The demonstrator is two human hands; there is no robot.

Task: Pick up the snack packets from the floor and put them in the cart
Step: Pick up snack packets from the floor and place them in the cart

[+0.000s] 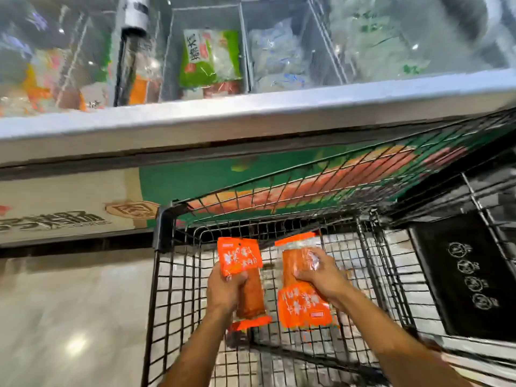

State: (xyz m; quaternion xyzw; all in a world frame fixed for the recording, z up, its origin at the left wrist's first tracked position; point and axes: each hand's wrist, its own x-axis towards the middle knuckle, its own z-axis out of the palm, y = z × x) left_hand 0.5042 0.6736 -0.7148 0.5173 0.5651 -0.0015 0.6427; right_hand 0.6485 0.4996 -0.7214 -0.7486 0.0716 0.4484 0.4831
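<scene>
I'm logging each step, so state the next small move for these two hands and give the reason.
Probably lower both hands and let go. The left hand and the right hand each grip an orange snack packet, left packet and right packet, already held over the black wire cart, whose basket below looks mostly bare.

left hand [224, 289], right hand [321, 276], both extended, fingers clenched

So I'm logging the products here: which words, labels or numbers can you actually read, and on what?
Orange packet in the left hand: white characters, too blurred to read.
Orange packet in the right hand: white characters, too blurred to read.
Green bag in the freezer: dark characters, blurred, not readable.
Freezer front panel: large characters, smeared, unreadable.
Black cart flap: four round symbols, no words.
</scene>
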